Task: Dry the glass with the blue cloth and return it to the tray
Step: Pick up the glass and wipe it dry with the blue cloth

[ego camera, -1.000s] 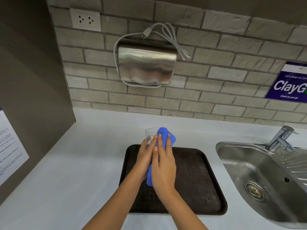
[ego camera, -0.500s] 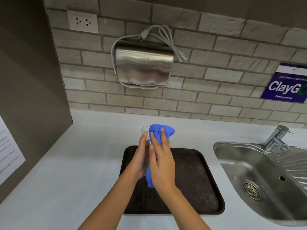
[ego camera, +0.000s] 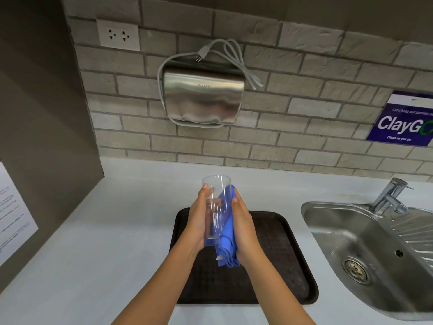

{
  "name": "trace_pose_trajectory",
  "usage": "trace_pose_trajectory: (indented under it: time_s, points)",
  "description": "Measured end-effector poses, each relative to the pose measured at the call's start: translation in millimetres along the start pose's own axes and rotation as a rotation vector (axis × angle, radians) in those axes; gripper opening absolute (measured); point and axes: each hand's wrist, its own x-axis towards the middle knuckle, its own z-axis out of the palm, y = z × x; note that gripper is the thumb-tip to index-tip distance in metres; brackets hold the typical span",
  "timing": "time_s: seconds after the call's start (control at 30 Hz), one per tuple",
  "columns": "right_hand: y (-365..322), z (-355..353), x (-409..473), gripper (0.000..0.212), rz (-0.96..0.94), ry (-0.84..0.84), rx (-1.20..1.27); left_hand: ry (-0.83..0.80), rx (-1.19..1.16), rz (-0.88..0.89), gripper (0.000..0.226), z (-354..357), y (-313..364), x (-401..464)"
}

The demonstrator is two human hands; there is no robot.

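Observation:
A tall clear glass [ego camera: 216, 207] is held above the dark brown tray [ego camera: 288, 266], its mouth pointing away from me. My left hand [ego camera: 199, 221] grips the glass along its left side. My right hand [ego camera: 243, 228] presses the blue cloth [ego camera: 227, 245] against the right side of the glass. The cloth hangs bunched below the glass's base, and part of it shows through the glass. The tray lies on the white counter [ego camera: 105, 242] with nothing else on it that I can see.
A steel sink [ego camera: 375, 254] with a tap [ego camera: 391, 195] lies to the right of the tray. A steel hand dryer [ego camera: 202, 97] with a loose cord hangs on the brick wall behind. A dark panel with a paper notice [ego camera: 14, 216] bounds the left.
The cloth has come down off the mouth of the glass to its right side. My right hand has slid from over the glass to beside it, baring the glass.

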Motion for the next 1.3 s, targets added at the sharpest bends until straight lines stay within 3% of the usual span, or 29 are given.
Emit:
trace_pose_trajectory:
  time_s: [0.17, 0.3, 0.37, 0.47, 0.53, 0.67, 0.77, 0.83, 1.0, 1.07, 1.13, 1.3]
  points:
    - [7, -2, 2, 0.042, -0.083, 0.146, -0.21, 0.214, 0.36, 0.277, 0.039, 7, -7, 1]
    - [12, 3, -4, 0.04, -0.192, 0.222, -0.379, 0.161, 0.502, 0.311, 0.062, 9, -22, -3]
    - [17, 7, -14, 0.042, -0.293, 0.224, -0.507, 0.108, 0.406, 0.22, 0.063, 5, -22, 0]
    - [28, 16, -28, 0.045, -0.509, 0.178, -0.75, -0.024, 0.137, 0.079, 0.036, -4, -18, 2]
    - [29, 15, -26, 0.046, -0.55, 0.124, -0.816, -0.089, 0.072, 0.074, 0.033, -9, -20, 0]
    - [15, 1, -5, 0.042, -0.347, 0.074, -0.533, -0.151, 0.125, 0.053, 0.046, -11, -21, -4]
    - [4, -7, 11, 0.042, -0.126, 0.05, -0.221, -0.131, 0.091, 0.021, 0.039, -8, -18, -3]
    - [3, -7, 10, 0.042, -0.089, 0.059, -0.194, -0.137, 0.048, 0.012, 0.036, -5, -16, -2]
    - [23, 12, -19, 0.046, -0.51, 0.059, -0.836, -0.131, -0.025, 0.005, 0.048, -8, -16, 9]
    - [30, 15, -24, 0.046, -0.594, 0.095, -0.968, -0.125, -0.035, -0.01, 0.055, -10, -17, 12]
    - [20, 10, -22, 0.044, -0.541, 0.09, -0.87, -0.157, -0.05, -0.03, 0.057, -10, -18, 11]
    - [-3, -2, 3, 0.037, -0.185, 0.031, -0.319, -0.204, -0.191, -0.055, 0.062, -7, -16, 8]
